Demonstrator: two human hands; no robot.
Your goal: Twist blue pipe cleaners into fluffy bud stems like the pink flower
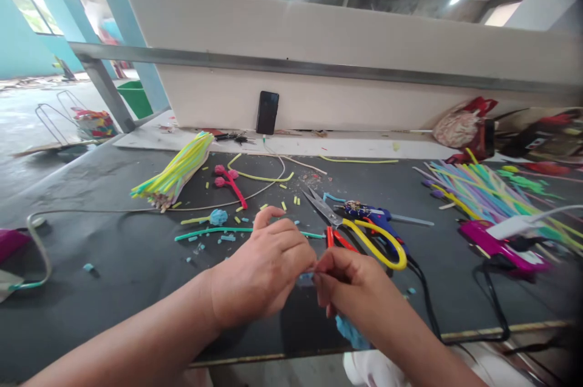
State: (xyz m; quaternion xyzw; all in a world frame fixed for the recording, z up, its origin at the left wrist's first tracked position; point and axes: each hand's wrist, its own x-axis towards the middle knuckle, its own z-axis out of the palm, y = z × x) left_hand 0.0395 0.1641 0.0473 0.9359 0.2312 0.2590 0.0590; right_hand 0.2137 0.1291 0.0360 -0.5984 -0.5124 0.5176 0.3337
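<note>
My left hand and my right hand meet above the front of the table, fingertips pinched together. Something thin and pale runs between the fingertips, too small to make out. A fluffy blue pipe-cleaner piece shows below my right palm, partly hidden by the hand. Behind my left hand lies a teal pipe cleaner. Scissors with yellow and red handles rest just beyond my right hand, blades parted. Beside them is a blue glue gun. A blue pom-pom on a yellow stem lies farther left.
A pipe-cleaner bundle lies back left, near a red stem with pink pom-poms. More loose pipe cleaners and a magenta glue gun occupy the right. A phone leans on the back panel. Cables and cut scraps cross the black table.
</note>
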